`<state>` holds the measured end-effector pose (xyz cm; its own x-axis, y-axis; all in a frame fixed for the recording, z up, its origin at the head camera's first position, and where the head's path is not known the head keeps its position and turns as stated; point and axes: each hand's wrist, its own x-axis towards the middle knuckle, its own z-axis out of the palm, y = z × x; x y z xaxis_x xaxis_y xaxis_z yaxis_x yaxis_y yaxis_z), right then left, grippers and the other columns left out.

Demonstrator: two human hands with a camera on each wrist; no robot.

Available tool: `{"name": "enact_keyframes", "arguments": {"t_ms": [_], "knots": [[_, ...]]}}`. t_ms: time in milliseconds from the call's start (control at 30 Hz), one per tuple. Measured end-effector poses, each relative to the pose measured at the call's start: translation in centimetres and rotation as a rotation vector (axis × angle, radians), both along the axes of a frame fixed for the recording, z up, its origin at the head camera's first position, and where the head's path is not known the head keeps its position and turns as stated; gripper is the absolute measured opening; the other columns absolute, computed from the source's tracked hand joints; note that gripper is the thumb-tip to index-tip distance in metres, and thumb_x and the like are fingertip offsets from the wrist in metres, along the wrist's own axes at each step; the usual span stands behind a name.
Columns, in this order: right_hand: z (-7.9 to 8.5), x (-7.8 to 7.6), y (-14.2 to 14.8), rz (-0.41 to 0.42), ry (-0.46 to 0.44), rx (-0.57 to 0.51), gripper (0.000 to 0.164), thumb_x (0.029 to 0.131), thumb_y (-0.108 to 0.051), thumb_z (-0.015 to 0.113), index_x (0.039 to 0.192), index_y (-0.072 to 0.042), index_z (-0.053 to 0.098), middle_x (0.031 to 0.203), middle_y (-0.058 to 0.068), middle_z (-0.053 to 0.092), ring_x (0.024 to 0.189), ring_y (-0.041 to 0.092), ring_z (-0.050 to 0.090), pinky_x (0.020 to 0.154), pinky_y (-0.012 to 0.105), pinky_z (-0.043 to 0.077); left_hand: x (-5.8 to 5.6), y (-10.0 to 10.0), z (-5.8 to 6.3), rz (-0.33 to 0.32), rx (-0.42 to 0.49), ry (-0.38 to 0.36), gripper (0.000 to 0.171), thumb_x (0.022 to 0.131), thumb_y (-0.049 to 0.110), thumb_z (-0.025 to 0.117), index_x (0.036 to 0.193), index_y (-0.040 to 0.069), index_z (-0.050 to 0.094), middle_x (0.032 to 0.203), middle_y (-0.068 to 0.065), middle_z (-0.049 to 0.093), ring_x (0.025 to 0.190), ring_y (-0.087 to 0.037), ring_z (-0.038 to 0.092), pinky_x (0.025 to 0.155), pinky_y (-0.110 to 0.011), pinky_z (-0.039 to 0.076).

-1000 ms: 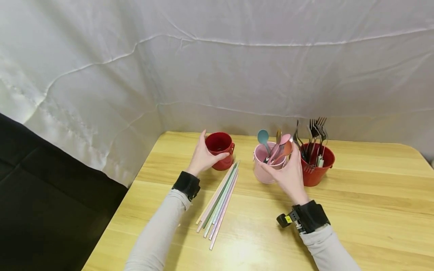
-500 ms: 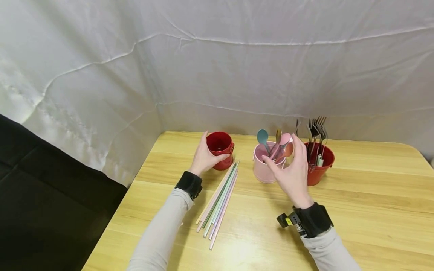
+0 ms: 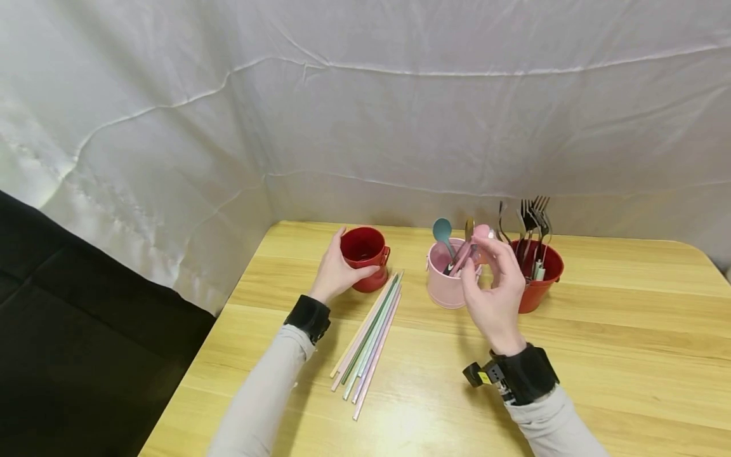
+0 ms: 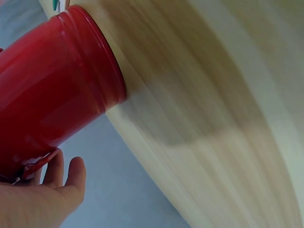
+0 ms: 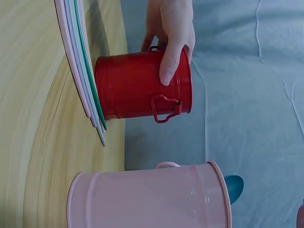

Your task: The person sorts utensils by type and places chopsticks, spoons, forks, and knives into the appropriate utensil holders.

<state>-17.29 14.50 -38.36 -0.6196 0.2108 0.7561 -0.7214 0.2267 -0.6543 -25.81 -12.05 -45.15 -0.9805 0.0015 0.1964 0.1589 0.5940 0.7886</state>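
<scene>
"Both hands have moved a little since the earlier frame. The left hand [image 3: 335,271] and the red cup [image 5: 133,85] are now slightly more to the left and nearer to the person."

"Does this hand hold the cup, or only touch it?"

"It holds it: the thumb lies on the near side and the fingers go behind. The cup is upright, just beside the upper ends of the straws [image 3: 365,339]. Whether its bottom is lifted from the table [image 3: 617,343], I cannot tell."

"And the right hand [image 3: 495,297]?"

"Half a second ago its thumb and fingers were wide apart at the pink bucket [image 3: 447,291]. Now they are curved and the gap is narrow, in front of the spoons [image 3: 442,228]. If they pinch one of them, I cannot tell."

"What does this mean for the work?"

"In my judgement, the red cup is well under control, while the right hand is occupied around the spoons, which still stand in the pink bucket."

"Is anything else different?"

"Only the view: the leftmost of the forks [image 3: 535,219] shows more of its length now. Their red bucket [image 3: 532,298], the pink bucket and the straws keep their places."
</scene>
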Motion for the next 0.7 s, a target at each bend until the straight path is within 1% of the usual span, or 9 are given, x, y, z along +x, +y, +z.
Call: {"name": "enact_keyframes", "arguments": {"t_ms": [133,200,267,433,500,567,633,700], "knots": [[-0.1,0.1,-0.1,0.024,0.015,-0.020,0.027,0.077,0.024,0.051,0.103,0.018,0.057,0.099,0.030,0.060,0.091,0.012,0.061,0.087,0.021,0.050,0.8,-0.9,-0.1,-0.029,-0.006,0.000,0.106,0.064,0.035,0.086,0.147,0.012,0.022,0.136,-0.004,0.046,0.121,-0.019,0.044,0.099,-0.041,0.044],[-0.1,0.2,-0.2,0.032,0.017,-0.014,0.025,0.077,0.025,0.051,0.100,0.019,0.057,0.095,0.030,0.061,0.087,0.009,0.061,0.084,0.019,0.051,1.4,-1.4,-0.1,-0.046,-0.011,-0.005,0.107,0.064,0.036,0.086,0.147,0.013,0.022,0.136,-0.004,0.046,0.121,-0.020,0.044,0.099,-0.042,0.044],[-0.2,0.3,-0.3,0.038,0.017,-0.006,0.023,0.077,0.025,0.051,0.098,0.019,0.057,0.092,0.030,0.062,0.084,0.009,0.061,0.081,0.018,0.051,2.0,-1.8,0.0,-0.067,-0.017,-0.010,0.109,0.064,0.037,0.086,0.148,0.013,0.021,0.137,-0.004,0.046,0.122,-0.020,0.044,0.100,-0.043,0.043],[-0.5,0.5,-0.3,0.054,-0.017,0.023,0.021,0.078,0.024,0.051,0.096,0.017,0.058,0.087,0.028,0.062,0.078,0.020,0.058,0.075,0.015,0.049,3.5,-2.5,0.2,-0.099,-0.047,-0.007,0.112,0.062,0.039,0.086,0.148,0.009,0.021,0.138,-0.008,0.045,0.123,-0.022,0.044,0.102,-0.046,0.041],[-0.8,0.5,-0.3,0.064,-0.054,0.045,0.021,0.078,0.022,0.052,0.097,0.015,0.059,0.087,0.026,0.063,0.078,0.024,0.058,0.075,0.014,0.048,4.1,-2.6,0.3,-0.109,-0.045,-0.003,0.112,0.062,0.039,0.087,0.148,0.007,0.021,0.137,-0.008,0.046,0.122,-0.023,0.045,0.102,-0.047,0.040],[-1.4,0.3,-0.2,0.085,-0.107,0.078,0.021,0.080,0.019,0.053,0.098,0.012,0.061,0.089,0.023,0.065,0.081,0.023,0.059,0.077,0.013,0.049,4.6,-2.6,0.2,-0.119,-0.039,0.000,0.112,0.062,0.038,0.087,0.148,0.006,0.022,0.137,-0.008,0.046,0.122,-0.023,0.045,0.101,-0.047,0.041],[-2.1,0.1,-0.1,0.105,-0.189,0.124,0.021,0.082,0.015,0.056,0.100,0.008,0.063,0.092,0.018,0.067,0.083,0.023,0.061,0.079,0.014,0.049,5.0,-2.5,0.1,-0.129,-0.031,-0.005,0.112,0.062,0.039,0.086,0.148,0.007,0.022,0.136,-0.007,0.046,0.122,-0.021,0.045,0.101,-0.045,0.041],[-2.9,-0.1,-0.1,0.133,-0.291,0.187,0.019,0.084,0.009,0.059,0.101,0.003,0.064,0.094,0.014,0.068,0.083,0.022,0.062,0.077,0.015,0.051,5.5,-2.4,0.1,-0.144,-0.024,-0.011,0.112,0.063,0.040,0.086,0.148,0.007,0.021,0.137,-0.006,0.046,0.123,-0.021,0.045,0.101,-0.045,0.041]]}}
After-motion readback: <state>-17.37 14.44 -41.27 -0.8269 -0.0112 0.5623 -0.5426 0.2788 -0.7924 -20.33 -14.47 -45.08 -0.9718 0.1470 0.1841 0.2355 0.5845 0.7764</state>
